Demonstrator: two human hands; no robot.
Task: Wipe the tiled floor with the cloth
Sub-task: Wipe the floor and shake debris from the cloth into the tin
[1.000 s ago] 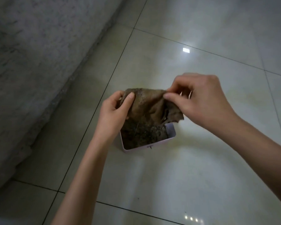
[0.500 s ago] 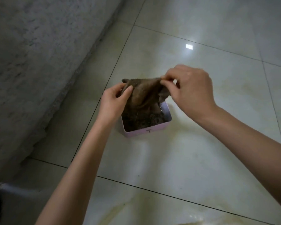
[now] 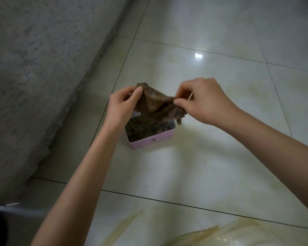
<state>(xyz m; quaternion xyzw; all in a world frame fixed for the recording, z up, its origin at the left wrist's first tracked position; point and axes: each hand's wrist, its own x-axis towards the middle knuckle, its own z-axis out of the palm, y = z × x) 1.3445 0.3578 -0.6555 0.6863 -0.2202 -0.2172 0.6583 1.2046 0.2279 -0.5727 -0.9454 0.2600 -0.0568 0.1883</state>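
We note the brown cloth stretched at frame centre, lifted off the tiled floor above an open pink tin. Left hand pinches its 9 o'clock corner, thumb on top. Right hand pinches the 3 o'clock edge, remaining fingers curled. The cloth hides the tin's far half; we cannot identify the dark contents. Grey textured mass, 8 to 11 o'clock, nature unclear. Yellowish smears at 6 o'clock, cut off.

Glossy smooth tiled floor, rough brown cloth, smooth pink box, coarse grey wall
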